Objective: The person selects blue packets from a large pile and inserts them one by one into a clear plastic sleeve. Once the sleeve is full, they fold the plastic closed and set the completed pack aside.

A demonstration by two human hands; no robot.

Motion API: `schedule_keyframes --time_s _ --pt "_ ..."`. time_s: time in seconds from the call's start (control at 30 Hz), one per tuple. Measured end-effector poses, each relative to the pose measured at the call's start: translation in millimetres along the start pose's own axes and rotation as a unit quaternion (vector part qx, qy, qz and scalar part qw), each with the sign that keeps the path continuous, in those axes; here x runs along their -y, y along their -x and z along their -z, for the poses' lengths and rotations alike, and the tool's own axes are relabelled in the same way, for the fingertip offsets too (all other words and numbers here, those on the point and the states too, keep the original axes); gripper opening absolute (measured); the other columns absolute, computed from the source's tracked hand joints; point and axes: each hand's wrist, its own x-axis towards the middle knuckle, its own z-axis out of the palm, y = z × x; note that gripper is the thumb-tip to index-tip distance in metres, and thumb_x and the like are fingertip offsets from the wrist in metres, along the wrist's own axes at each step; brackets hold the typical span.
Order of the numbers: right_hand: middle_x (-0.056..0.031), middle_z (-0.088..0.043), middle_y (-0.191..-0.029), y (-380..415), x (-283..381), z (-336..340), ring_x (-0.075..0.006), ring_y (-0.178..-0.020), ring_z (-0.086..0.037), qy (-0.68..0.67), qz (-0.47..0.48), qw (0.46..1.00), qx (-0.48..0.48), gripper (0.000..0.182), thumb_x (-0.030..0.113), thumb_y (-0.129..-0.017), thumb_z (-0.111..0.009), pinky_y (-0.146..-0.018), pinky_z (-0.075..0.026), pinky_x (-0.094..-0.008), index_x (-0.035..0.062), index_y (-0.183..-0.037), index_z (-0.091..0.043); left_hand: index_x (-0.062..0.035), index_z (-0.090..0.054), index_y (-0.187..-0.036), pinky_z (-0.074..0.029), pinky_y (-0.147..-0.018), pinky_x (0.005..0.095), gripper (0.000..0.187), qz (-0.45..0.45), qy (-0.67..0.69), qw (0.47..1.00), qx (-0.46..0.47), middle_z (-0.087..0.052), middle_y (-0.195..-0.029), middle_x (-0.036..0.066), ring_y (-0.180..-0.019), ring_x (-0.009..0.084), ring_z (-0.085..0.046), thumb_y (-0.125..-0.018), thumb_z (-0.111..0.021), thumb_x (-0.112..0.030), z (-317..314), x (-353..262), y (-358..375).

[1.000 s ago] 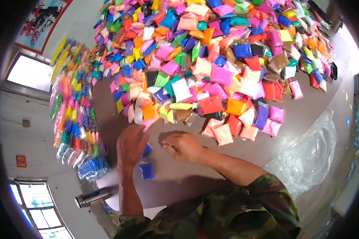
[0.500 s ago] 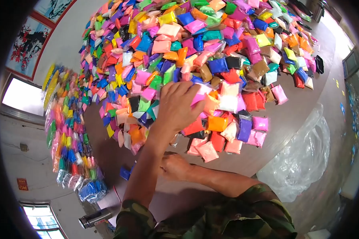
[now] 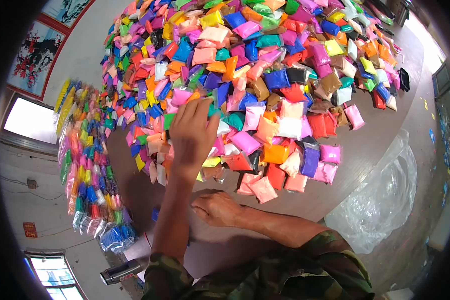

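Observation:
A big heap of small plastic packets in many colours (image 3: 277, 80) covers the table. My left hand (image 3: 194, 130) is over the heap's near left part, back upward. Its fingers stretch forward over the packets, close to a pink packet (image 3: 181, 97) and a green one (image 3: 168, 120); the fingertips are partly hidden. My right hand (image 3: 217, 208) rests low near the table edge with its fingers curled closed. Whatever they hold, if anything, is hidden. A blue packet (image 3: 155, 214) lies by my left forearm, partly covered by it.
A crumpled clear plastic bag (image 3: 375, 200) lies on the right side of the table (image 3: 347, 175). Strung bundles of coloured packets (image 3: 87, 165) are at the left. A dark cylindrical flask (image 3: 121, 272) is at the lower left, and framed pictures (image 3: 35, 60) hang on the wall.
My left hand has moved left across the heap, uncovering pink and teal packets at its middle. My right hand has shifted slightly left and stays closed.

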Motion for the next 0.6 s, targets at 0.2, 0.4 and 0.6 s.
schedule_keyframes --time_s 0.2,0.4,0.6 --pt "-0.0201 -0.070 -0.098 -1 1 3 -0.0442 -0.096 -0.070 0.010 0.007 1.000 -0.006 0.017 0.019 -0.098 -0.064 -0.087 -0.055 -0.0577 0.0033 -0.102 -0.070 -0.0025 -0.070 -0.120 -0.059 -0.082 0.0464 0.034 0.027 0.011 0.999 0.015 -0.073 -0.108 0.016 -0.097 0.0391 -0.073 -0.089 -0.080 -0.011 -45 11 -22" --pt "-0.0200 -0.071 -0.098 0 0 1 -0.0443 -0.096 -0.071 0.000 0.005 1.000 0.002 0.017 0.019 -0.098 -0.064 -0.086 -0.055 -0.0580 0.0027 -0.099 -0.068 -0.0056 -0.067 -0.104 -0.058 -0.076 0.0452 0.020 -0.002 -0.038 0.999 -0.025 -0.071 -0.100 0.012 -0.091 0.0351 -0.070 -0.085 -0.073 -0.002 -12 -15 -8" --pt "-0.0197 -0.072 -0.100 1 4 1 -0.0443 -0.097 -0.071 0.010 -0.019 1.000 0.013 0.016 0.019 -0.098 -0.065 -0.085 -0.055 -0.0574 0.0026 -0.099 -0.068 -0.0035 -0.068 -0.108 -0.059 -0.079 0.0461 0.022 0.028 0.113 0.993 0.031 -0.075 -0.101 0.014 -0.094 0.0343 -0.072 -0.087 -0.071 -0.007 7 -23 -3"
